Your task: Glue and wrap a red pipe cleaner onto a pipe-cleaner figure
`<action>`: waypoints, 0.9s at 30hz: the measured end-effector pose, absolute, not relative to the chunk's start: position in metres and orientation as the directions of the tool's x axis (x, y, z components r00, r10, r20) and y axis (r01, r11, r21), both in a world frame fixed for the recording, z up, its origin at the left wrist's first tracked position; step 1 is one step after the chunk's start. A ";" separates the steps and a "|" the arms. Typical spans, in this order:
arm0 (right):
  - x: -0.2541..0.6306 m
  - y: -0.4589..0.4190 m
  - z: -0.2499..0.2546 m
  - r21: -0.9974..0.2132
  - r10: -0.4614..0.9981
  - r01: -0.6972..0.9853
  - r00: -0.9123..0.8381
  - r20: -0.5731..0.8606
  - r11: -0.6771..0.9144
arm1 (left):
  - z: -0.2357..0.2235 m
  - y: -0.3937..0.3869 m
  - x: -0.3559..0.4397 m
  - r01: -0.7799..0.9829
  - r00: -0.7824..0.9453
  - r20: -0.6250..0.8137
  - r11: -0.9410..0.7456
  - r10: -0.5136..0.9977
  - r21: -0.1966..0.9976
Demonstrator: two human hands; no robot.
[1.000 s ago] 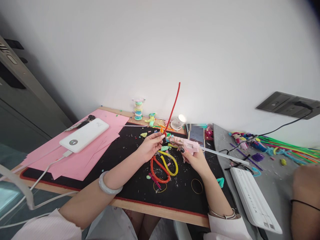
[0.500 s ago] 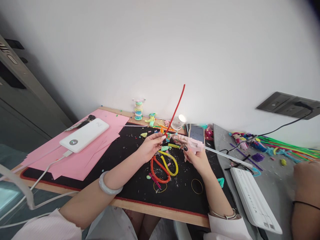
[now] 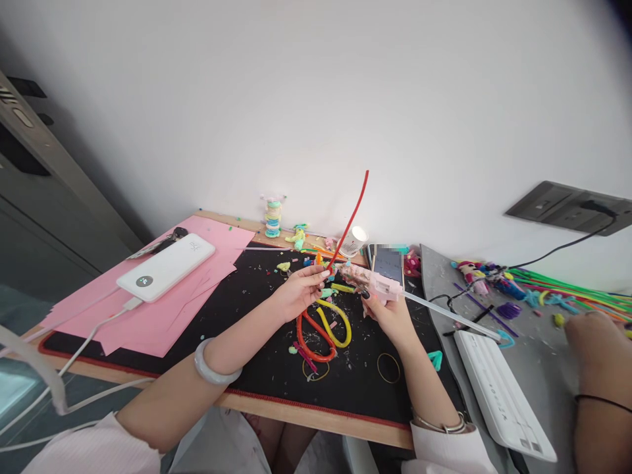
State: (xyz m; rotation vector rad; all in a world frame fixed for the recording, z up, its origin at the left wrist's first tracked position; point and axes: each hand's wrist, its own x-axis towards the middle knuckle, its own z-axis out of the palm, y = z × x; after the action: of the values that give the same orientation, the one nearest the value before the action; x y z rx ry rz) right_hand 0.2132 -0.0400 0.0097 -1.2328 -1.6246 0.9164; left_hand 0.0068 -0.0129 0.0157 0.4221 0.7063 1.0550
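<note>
head cam | worn on head | faces forward and down | close over black desk mat (image 3: 237,309) | single view

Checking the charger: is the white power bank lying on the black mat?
No, the white power bank lies on the pink paper.

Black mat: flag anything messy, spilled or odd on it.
Small cut scraps and fuzz litter the black mat around the left hand and right hand, thickest near the red and yellow loops. Nothing looks damaged.
</note>
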 end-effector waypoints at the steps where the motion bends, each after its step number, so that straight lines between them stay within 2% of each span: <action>1: 0.213 -0.040 0.010 -0.918 0.971 0.322 -0.122 0.204 0.233 | 0.016 -0.013 0.007 -0.642 0.320 -0.327 0.457 0.889 0.616; 11: 0.213 -0.040 0.012 -0.903 0.968 0.352 -0.132 0.213 0.247 | 0.015 -0.012 0.006 -0.652 0.377 -0.329 0.500 0.866 0.570; 27: 0.213 -0.040 0.012 -0.932 0.973 0.284 -0.124 0.196 0.224 | 0.014 -0.012 0.006 -0.640 0.408 -0.329 0.523 0.852 0.563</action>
State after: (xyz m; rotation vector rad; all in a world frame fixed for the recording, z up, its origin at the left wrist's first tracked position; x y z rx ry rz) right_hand 0.2128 -0.0403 0.0121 -1.2109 -1.5919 0.9567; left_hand 0.0058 -0.0125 0.0139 0.3781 0.6364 0.9684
